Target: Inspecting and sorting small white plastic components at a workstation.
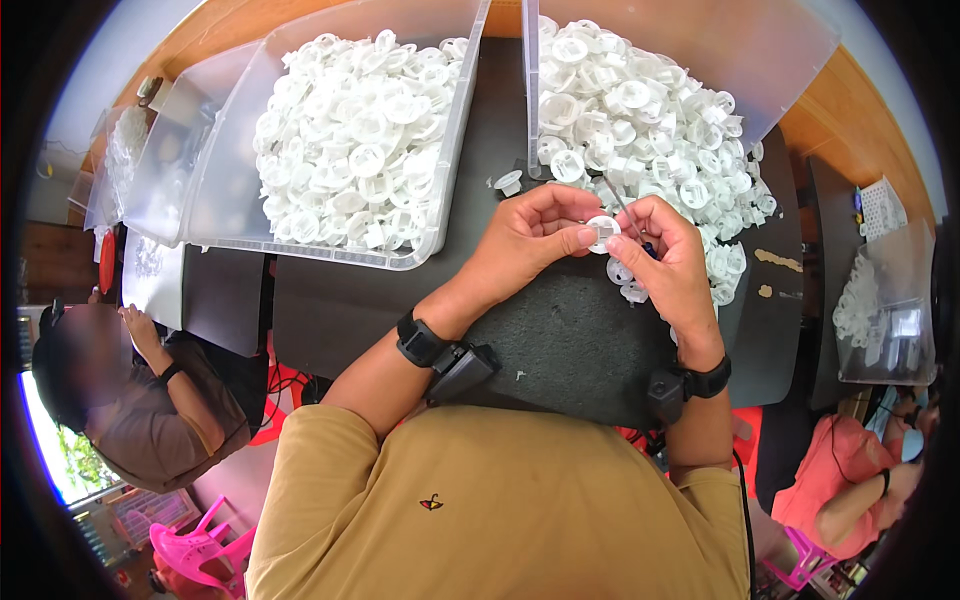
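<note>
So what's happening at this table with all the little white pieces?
A person holds one small white plastic ring between the left hand and the right hand, over a dark mat. Two clear bins behind are heaped with similar white parts. Other people sit at either side.

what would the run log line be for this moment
left hand: pinches white round part | right hand: holds thin tool at part | loose parts pile behind | dark mat below

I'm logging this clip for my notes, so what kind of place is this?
Probably a small assembly or sorting workshop. Two clear plastic bins hold heaps of identical white plastic parts, the left hand and right hand hold one such part, and other seated people work alongside.
</note>
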Demonstrator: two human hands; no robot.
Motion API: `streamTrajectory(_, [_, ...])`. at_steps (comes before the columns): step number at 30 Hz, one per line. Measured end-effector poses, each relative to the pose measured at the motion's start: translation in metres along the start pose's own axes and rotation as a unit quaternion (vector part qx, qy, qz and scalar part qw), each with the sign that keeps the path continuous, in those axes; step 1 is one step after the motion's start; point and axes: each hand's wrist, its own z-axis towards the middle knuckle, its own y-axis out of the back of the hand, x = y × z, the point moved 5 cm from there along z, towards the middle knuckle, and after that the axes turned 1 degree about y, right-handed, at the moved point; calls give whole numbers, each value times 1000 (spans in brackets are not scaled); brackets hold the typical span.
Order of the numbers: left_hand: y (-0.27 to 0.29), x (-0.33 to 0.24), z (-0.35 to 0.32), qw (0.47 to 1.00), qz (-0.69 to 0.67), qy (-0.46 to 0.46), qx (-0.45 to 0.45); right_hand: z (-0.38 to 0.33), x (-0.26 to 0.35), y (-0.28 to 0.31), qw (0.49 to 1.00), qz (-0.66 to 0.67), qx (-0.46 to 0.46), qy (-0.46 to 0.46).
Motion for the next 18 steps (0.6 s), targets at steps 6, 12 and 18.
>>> streamTrajectory(6, [-8, 0, -1, 999, -13, -36, 24, -3, -6, -2, 984, 107, 22, -138])
streamTrajectory(12, [6, 5, -1, 996, -87, 10, -30, -2, 7, -2, 999, -17, 6, -33])
streamTrajectory(18, [12, 9, 5, 995, -78, 34, -45, -8, 20, 5, 977, -209, -16, 30])
